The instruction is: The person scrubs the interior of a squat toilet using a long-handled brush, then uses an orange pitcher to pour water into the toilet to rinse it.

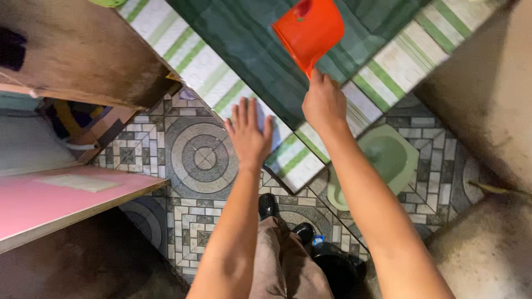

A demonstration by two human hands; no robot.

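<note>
My right hand [323,103] grips the handle of an orange plastic dipper [308,31], held up over a tiled basin with dark green water or tile [244,50] inside. Flat and with fingers spread, my left hand [249,135] rests on the green and white striped tiled rim [210,77] of that basin. Both forearms reach forward from the bottom of the view. Below them I see my trousers and dark shoes [268,205] on the patterned floor.
A green squat toilet pan [388,158] is set in the patterned tile floor [199,158] to the right. A pink door or panel [50,199] stands at left, a brown wooden panel [83,50] above it. Rough grey walls [487,111] close in on the right.
</note>
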